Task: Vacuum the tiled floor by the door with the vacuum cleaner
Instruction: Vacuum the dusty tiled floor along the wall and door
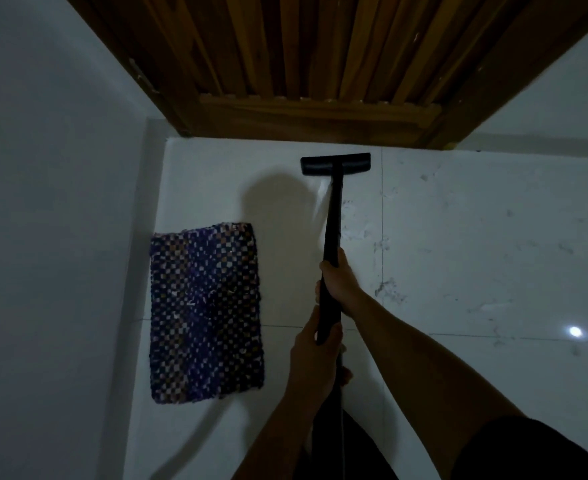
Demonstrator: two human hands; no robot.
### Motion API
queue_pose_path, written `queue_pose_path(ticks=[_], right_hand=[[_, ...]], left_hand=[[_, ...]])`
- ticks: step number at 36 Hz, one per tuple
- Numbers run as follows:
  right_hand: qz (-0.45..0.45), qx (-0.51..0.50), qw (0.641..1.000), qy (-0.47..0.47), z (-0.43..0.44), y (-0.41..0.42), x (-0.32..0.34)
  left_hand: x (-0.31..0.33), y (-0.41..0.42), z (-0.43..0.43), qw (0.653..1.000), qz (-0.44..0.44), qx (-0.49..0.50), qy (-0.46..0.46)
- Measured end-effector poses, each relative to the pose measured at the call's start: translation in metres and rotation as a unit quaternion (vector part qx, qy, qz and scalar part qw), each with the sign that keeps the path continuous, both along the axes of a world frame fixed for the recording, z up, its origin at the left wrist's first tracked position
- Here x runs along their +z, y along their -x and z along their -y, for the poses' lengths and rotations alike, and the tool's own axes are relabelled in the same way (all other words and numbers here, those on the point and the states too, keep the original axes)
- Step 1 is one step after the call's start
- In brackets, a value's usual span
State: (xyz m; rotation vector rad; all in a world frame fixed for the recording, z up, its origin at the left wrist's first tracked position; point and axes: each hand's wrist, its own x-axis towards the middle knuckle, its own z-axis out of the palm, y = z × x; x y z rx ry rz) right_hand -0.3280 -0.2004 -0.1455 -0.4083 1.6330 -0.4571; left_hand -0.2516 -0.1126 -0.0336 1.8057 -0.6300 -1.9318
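Lower end of vacuum wand hidden behind left hand; door top cut off.

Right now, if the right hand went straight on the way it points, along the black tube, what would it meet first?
The right hand grips the tube and points along it. It would most likely meet the floor head first, on the tiled floor just short of the wooden door.
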Motion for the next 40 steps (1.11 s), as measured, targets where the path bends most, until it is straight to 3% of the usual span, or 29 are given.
queue_pose_path(ticks=[19,25,40], right_hand=[[0.0,-0.026,1.0,-0.012,-0.104,-0.006,0.024],[0.003,-0.029,1.0,0.001,-0.131,-0.014,0.033],[-0.011,-0.032,0.999,0.01,-0.165,-0.014,0.044]], left_hand=[[0.023,-0.006,-0.097,1.0,-0.01,0.011,-0.024],[0.02,-0.013,-0.124,0.999,0.046,-0.022,0.003],[0.024,-0.015,-0.158,0.996,0.065,-0.048,0.025]])
